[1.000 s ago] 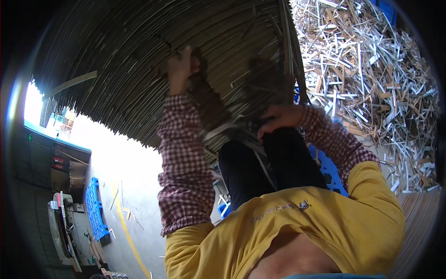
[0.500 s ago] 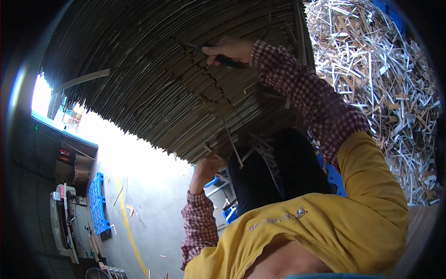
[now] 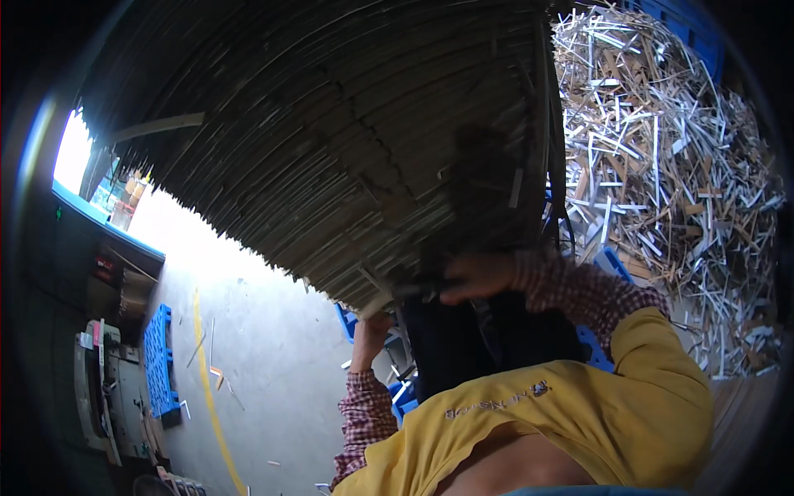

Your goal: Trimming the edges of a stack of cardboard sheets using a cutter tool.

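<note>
Layers in the stack [image 3: 273, 178] slant up rightward. Left hand [image 3: 372, 332] and right hand [image 3: 480, 277] are near its lower edge; I cannot tell their grip.

A: From where is the scene viewed?

B: From the wearer's head; the left hand [image 3: 374, 328] and right hand [image 3: 480, 277] are looked down upon from above.

A: Which way is the view faced?

B: Downward and forward: the yellow top [image 3: 571, 413] is caught below the hands, the layered stack [image 3: 273, 165] above them.

A: How near is it set?

B: Close enough for the checked sleeves [image 3: 368, 405] to be included, yet so wide that floor [image 3: 273, 372] left of the left hand and strips [image 3: 662, 165] beyond the right are taken in, within a dark, curved rim.
</note>
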The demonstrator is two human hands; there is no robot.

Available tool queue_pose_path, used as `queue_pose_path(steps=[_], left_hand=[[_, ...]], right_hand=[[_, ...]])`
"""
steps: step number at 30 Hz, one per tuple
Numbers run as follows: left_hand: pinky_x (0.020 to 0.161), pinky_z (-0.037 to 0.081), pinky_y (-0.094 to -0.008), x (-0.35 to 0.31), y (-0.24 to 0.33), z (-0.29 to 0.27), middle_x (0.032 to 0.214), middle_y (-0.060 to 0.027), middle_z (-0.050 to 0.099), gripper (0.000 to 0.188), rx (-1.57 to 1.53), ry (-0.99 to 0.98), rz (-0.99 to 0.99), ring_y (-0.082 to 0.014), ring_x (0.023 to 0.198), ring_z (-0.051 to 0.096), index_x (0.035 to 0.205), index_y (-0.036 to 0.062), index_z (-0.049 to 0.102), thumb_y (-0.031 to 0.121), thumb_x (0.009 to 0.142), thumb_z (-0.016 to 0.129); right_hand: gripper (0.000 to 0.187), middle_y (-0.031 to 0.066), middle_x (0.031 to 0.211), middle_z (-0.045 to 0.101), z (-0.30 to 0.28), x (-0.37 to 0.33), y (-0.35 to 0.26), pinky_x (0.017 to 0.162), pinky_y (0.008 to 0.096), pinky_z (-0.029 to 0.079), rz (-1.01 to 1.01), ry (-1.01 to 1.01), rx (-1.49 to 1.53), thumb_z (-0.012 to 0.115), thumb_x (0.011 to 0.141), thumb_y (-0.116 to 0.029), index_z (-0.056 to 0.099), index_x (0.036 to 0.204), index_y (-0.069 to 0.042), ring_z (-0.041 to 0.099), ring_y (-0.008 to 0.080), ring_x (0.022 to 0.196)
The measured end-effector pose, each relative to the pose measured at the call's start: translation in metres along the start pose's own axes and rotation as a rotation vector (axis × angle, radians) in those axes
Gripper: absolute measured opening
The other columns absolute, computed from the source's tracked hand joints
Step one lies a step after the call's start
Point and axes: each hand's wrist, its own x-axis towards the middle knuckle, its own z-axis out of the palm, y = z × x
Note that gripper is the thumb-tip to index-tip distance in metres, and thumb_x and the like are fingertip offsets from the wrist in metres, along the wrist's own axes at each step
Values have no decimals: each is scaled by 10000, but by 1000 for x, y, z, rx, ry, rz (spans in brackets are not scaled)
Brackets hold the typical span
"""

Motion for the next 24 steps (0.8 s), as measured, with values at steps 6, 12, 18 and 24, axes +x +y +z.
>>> queue_pose_path(steps=[6, 12, 18, 24], left_hand=[[514, 431, -245, 5, 5, -1, 687, -71, 610, 176, -22, 49, -11, -110, 577, 545, 912, -34, 595, 96, 823, 519], [577, 451, -233, -13, 29, -6, 734, -80, 612, 197, -142, 80, -101, -111, 623, 553, 944, -33, 590, 107, 835, 505], [603, 450, -229, -2, 65, -27, 720, -71, 611, 194, -284, 248, -42, -116, 633, 562, 933, -47, 585, 98, 853, 485], [763, 414, -359, -12, 153, -167, 774, -129, 575, 340, -88, 1095, 627, -214, 751, 543, 782, -16, 552, 209, 899, 325]], right_hand=[[470, 63, 776, 622, -147, 65, -23, 672, 287, 432, 68, 467, -57, 502, 809, -491, 648, 867, -48, 558, 162, 736], [528, 61, 731, 611, -183, 103, -39, 632, 280, 464, 178, 601, 146, 511, 794, -517, 645, 822, -7, 552, 173, 698], [469, 72, 650, 590, -152, 113, -24, 504, 307, 450, 81, 704, 297, 554, 781, -459, 603, 820, 5, 520, 165, 533], [310, 84, 753, 612, 37, 19, 19, 682, 292, 445, 159, 109, 142, 540, 823, -313, 569, 944, -29, 564, 141, 657]])
